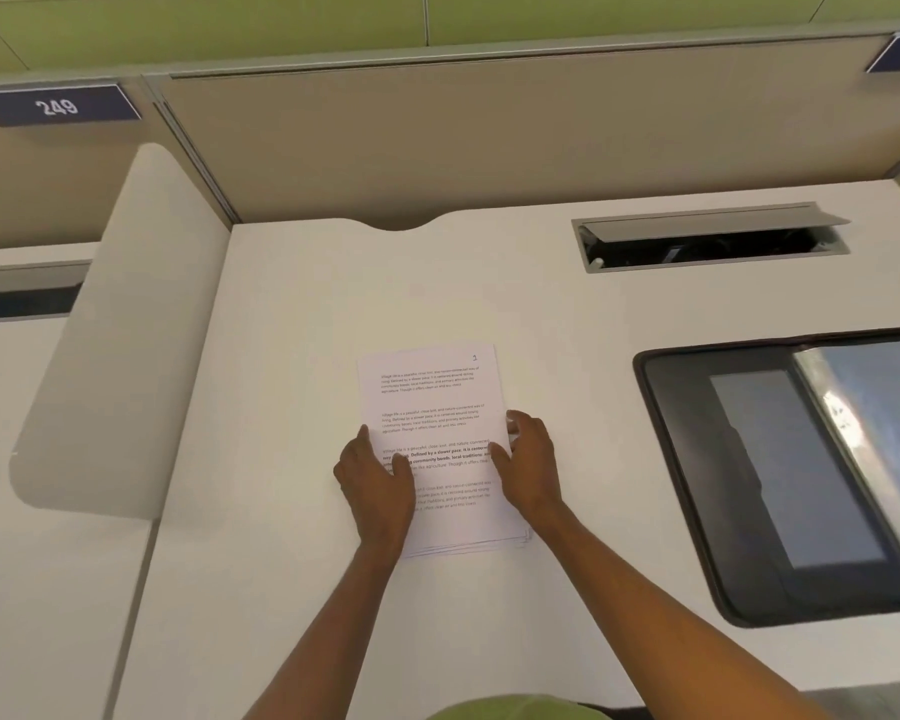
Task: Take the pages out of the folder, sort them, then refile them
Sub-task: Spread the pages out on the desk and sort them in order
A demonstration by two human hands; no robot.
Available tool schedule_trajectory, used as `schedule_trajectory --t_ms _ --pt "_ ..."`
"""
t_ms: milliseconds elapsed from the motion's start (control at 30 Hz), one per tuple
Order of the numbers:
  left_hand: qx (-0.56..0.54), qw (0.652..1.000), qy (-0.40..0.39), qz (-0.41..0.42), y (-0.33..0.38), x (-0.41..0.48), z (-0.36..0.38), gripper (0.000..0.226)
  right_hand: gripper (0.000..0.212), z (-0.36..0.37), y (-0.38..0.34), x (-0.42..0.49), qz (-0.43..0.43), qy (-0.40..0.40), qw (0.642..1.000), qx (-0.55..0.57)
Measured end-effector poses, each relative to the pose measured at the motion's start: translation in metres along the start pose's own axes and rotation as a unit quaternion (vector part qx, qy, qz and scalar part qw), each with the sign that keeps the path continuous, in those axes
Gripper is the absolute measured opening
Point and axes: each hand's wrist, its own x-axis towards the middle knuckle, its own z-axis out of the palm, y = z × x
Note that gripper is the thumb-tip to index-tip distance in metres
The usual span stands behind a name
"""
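Pages [437, 397]: thin white paper, matt, with black print.
Desk [292, 314]: smooth white top, matt (laminate, by the look).
Folder [697, 407]: black cover, dull and matt.
Sleeves [879, 407]: clear plastic, glossy, catching glare.
Hatch lid [713, 218]: grey, smooth, matt, looks like metal.
Partition [437, 137]: beige panel, matt, cloth-like.

The left hand [375, 480] and right hand [530, 459] hold the pages [432, 397] by their sides on the surface [292, 356]; the folder [697, 459] lies open nearby.
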Motion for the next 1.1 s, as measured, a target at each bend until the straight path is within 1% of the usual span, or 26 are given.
schedule_trajectory --t_ms 167,400,500,667,733,867,1000,1100 --pt "-0.008 1.000 -0.007 0.001 0.001 0.005 -0.003 0.062 0.024 -0.004 -0.001 0.012 0.035 0.029 0.999 0.030" --pt "-0.020 1.000 -0.011 -0.004 -0.007 0.007 -0.006 0.063 0.011 -0.012 -0.004 0.018 0.058 0.056 0.996 0.032" --pt "-0.002 1.000 -0.006 -0.014 -0.011 0.012 -0.005 0.062 0.007 -0.014 -0.005 0.015 0.057 0.077 0.995 0.029" --pt "0.009 1.000 0.001 -0.014 -0.013 0.024 -0.008 0.059 0.013 -0.020 -0.009 0.013 0.039 0.091 0.994 0.034" --pt "0.008 1.000 0.005 -0.008 -0.013 0.028 -0.012 0.057 0.011 -0.026 -0.013 0.014 0.048 0.090 0.992 0.068" --pt "-0.023 1.000 0.012 -0.009 -0.009 0.038 -0.020 0.053 0.009 -0.035 -0.025 0.020 0.076 0.054 0.975 0.200" --pt "-0.100 0.995 0.007 -0.029 0.005 0.050 -0.036 0.040 0.010 -0.037 -0.053 0.033 0.092 0.019 0.949 0.302" --pt "-0.174 0.982 -0.023 -0.072 0.014 0.069 -0.052 0.027 0.011 -0.029 -0.077 0.049 0.088 0.003 0.937 0.338"
